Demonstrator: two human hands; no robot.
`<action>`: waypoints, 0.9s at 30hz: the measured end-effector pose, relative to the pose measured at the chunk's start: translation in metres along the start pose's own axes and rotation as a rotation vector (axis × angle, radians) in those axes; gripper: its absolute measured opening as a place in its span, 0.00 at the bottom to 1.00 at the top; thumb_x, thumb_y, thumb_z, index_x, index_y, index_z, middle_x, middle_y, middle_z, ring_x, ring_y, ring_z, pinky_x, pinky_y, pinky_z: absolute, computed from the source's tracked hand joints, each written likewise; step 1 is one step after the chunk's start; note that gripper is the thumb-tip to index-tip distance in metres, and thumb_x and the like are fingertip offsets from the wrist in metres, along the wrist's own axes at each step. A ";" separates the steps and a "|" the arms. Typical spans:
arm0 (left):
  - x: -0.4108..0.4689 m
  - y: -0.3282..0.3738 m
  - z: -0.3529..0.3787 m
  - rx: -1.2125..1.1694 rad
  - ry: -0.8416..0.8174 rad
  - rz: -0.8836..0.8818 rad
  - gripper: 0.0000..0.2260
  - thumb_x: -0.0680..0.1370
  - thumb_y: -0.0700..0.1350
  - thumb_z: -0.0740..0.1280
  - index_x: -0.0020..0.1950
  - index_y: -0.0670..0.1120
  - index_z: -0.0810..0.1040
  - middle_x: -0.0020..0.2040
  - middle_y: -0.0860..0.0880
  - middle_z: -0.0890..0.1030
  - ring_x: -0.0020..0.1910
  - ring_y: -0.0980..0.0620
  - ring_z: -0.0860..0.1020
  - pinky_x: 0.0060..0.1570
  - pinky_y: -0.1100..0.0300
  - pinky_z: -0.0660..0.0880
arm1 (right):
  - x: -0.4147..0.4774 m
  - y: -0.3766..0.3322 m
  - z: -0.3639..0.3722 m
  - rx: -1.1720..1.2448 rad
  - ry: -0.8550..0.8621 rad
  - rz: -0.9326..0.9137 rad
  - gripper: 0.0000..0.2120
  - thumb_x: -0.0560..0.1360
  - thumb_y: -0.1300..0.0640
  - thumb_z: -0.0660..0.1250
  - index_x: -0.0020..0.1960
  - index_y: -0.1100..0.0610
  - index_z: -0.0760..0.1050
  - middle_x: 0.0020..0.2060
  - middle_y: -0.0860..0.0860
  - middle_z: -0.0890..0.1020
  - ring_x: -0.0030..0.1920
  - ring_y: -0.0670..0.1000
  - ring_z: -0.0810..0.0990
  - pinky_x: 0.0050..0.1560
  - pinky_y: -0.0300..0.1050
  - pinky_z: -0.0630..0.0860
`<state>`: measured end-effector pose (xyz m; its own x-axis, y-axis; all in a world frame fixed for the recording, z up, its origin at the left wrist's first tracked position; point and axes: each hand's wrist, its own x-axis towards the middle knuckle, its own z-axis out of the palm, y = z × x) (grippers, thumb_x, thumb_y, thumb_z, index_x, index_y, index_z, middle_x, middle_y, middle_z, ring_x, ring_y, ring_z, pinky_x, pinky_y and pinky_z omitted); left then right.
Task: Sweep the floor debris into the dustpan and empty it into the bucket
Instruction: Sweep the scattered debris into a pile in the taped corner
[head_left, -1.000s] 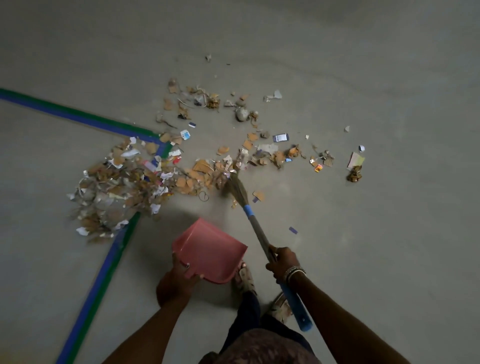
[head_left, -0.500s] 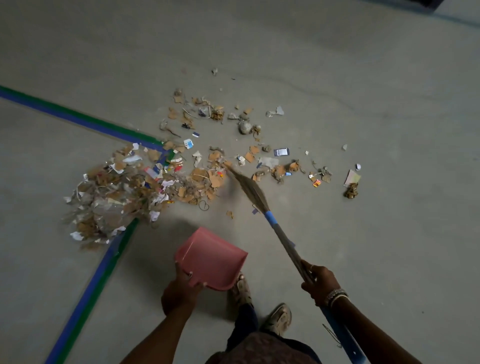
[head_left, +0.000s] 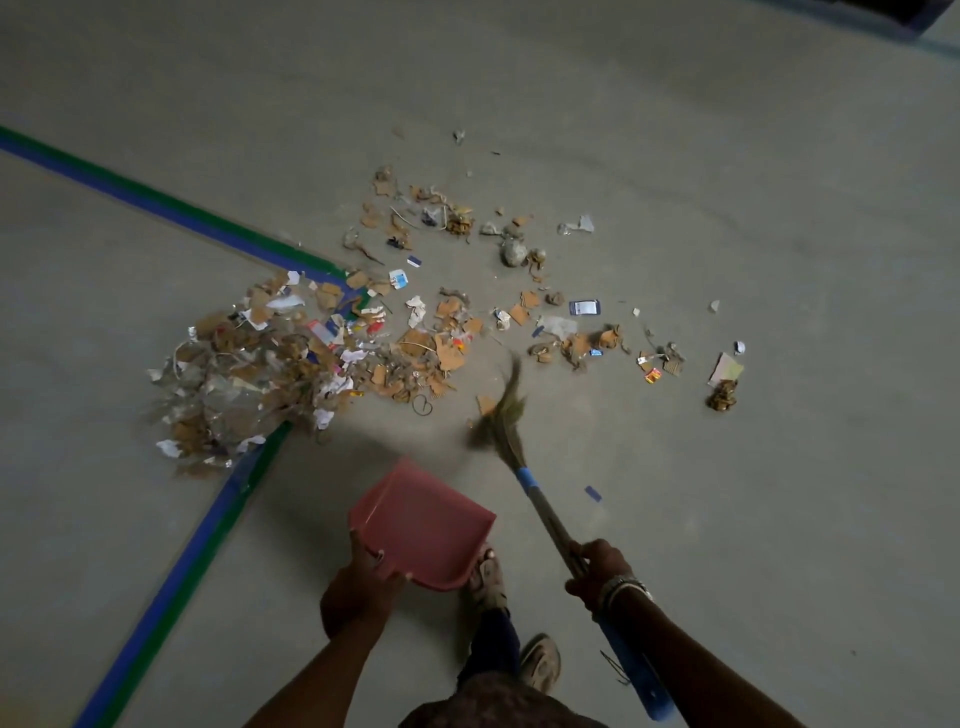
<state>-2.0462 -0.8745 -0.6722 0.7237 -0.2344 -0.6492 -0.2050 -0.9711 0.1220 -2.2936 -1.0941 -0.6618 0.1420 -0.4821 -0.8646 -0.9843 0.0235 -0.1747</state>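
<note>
While I watch the head camera looking down past both forearms, the left hand (head_left: 358, 592) grips the near rim of a pink plastic dustpan (head_left: 421, 519), fingers curled over the edge. The pan is tilted, with its mouth facing away toward the upper left. I cannot tell whether its lip meets the grey concrete floor (head_left: 727, 156). A sandalled foot (head_left: 488, 577) shows just beside the pan's right corner, and a second foot (head_left: 540, 662) is nearer the camera.

The right hand (head_left: 597, 569) is wrapped tight around the pale shaft of a grass-bristle broom (head_left: 540, 504), with beaded bracelets (head_left: 621, 587) on that wrist. There is a blue band just below the bristles, and the blue handle end runs back under the forearm. The bristles (head_left: 506, 410) are motion-blurred, on the near side of the litter, beyond the pan and to its right. Contact with the floor is unclear.

A dense heap of torn cardboard, paper and clear film (head_left: 249, 379) lies at left, over the corner of a blue-and-green tape line (head_left: 171, 571). Looser scraps (head_left: 519, 312) trail right from it. They end at a yellowish sheet (head_left: 725, 369) with a crumpled brown clump (head_left: 722, 395) just beside it. A grey lump (head_left: 513, 253) sits on the far side of the scatter. One small blue scrap (head_left: 592, 493) lies apart, right of the broom shaft. The dustpan sits apart from the heap, on its near side.
</note>
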 end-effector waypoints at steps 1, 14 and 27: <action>0.000 -0.002 -0.001 0.006 -0.002 -0.003 0.48 0.69 0.63 0.74 0.81 0.54 0.51 0.58 0.44 0.82 0.55 0.40 0.81 0.51 0.51 0.75 | 0.004 -0.010 0.002 0.036 -0.009 -0.015 0.27 0.67 0.54 0.77 0.63 0.55 0.71 0.51 0.52 0.77 0.47 0.55 0.83 0.44 0.49 0.83; 0.002 0.030 -0.015 -0.027 0.015 0.106 0.50 0.67 0.64 0.76 0.80 0.55 0.51 0.59 0.49 0.82 0.55 0.42 0.81 0.50 0.53 0.74 | 0.003 0.040 -0.043 0.202 0.074 -0.227 0.30 0.70 0.60 0.72 0.71 0.46 0.73 0.44 0.53 0.82 0.30 0.48 0.80 0.26 0.36 0.76; -0.011 0.126 0.021 -0.015 -0.042 0.295 0.47 0.66 0.65 0.75 0.77 0.57 0.53 0.57 0.52 0.83 0.51 0.41 0.83 0.45 0.52 0.77 | -0.011 0.219 -0.096 0.761 0.442 0.191 0.31 0.71 0.69 0.72 0.72 0.57 0.70 0.30 0.60 0.82 0.25 0.55 0.80 0.25 0.47 0.79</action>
<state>-2.0937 -0.9935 -0.6659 0.6060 -0.5049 -0.6147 -0.3927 -0.8619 0.3208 -2.5209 -1.1679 -0.6448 -0.2249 -0.6993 -0.6785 -0.6292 0.6360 -0.4468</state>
